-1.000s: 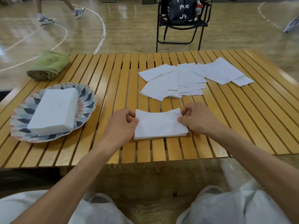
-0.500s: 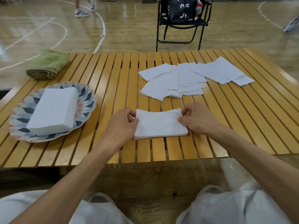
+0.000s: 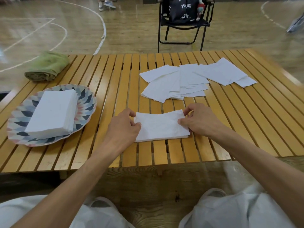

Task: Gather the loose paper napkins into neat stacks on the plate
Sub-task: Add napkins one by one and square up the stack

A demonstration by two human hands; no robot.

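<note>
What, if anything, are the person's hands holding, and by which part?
A small stack of napkins on the table: the left hand pinches its left edge, the right hand its right edge.

Just my one head cam, wide-angle, forward and down over my slatted table (image 3: 115, 99), pretty close.

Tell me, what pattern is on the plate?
The plate has rings of chevron shapes in navy, grey-blue and pink on white, seen in the head view.
</note>
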